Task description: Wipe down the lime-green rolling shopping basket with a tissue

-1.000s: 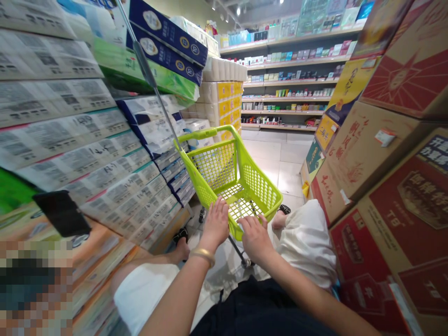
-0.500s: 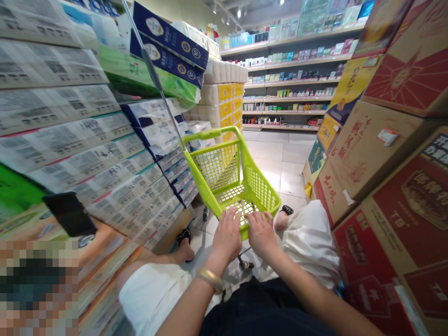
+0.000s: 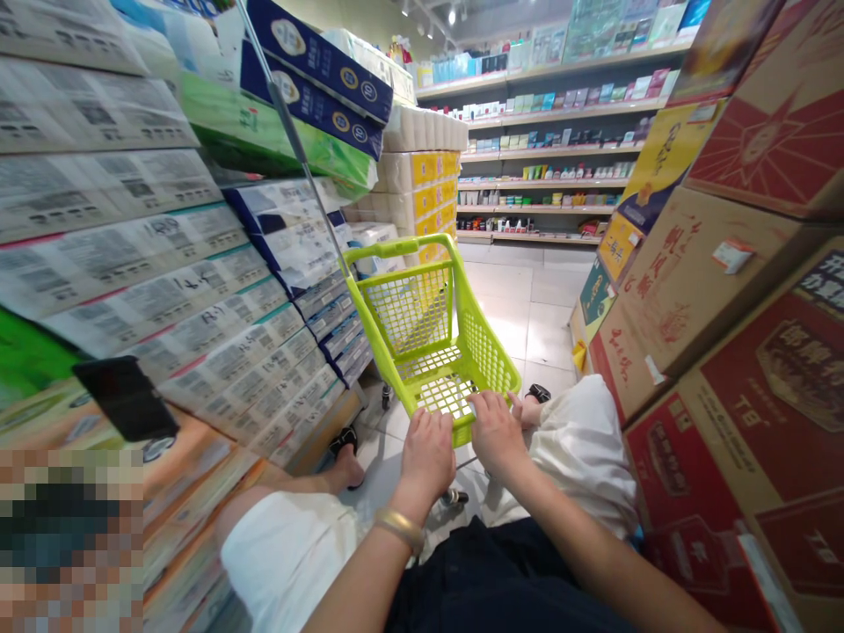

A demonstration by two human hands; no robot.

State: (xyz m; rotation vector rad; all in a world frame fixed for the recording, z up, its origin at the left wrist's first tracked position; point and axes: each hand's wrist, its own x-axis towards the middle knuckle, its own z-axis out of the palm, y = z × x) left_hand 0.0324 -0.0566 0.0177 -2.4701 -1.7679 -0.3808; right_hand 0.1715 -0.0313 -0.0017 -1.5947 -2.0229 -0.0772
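Observation:
A lime-green shopping cart [image 3: 486, 338] with lattice walls stands between my knees, nothing lying in its basket. My left hand [image 3: 428, 453] has its fingers curled over the near rim. Just to the right, my right hand [image 3: 499, 437] grips the same rim, its fingers bent over the edge. A metal pole [image 3: 287, 119] rises from the cart's far left corner. Below the basket, a caster wheel [image 3: 454, 498] shows near my left hand.
Stacked paper packs [image 3: 217, 290] line the left side, with a dark phone-like device [image 3: 125, 397] in front of them. Cardboard cartons [image 3: 686, 272] are piled along the right. A tiled floor [image 3: 501, 290] leads to shelves [image 3: 547, 158] of small goods.
My fingers have curled further over the cart's rim, and my hands are slightly farther apart. The near end of the basket has shifted a little to the left.

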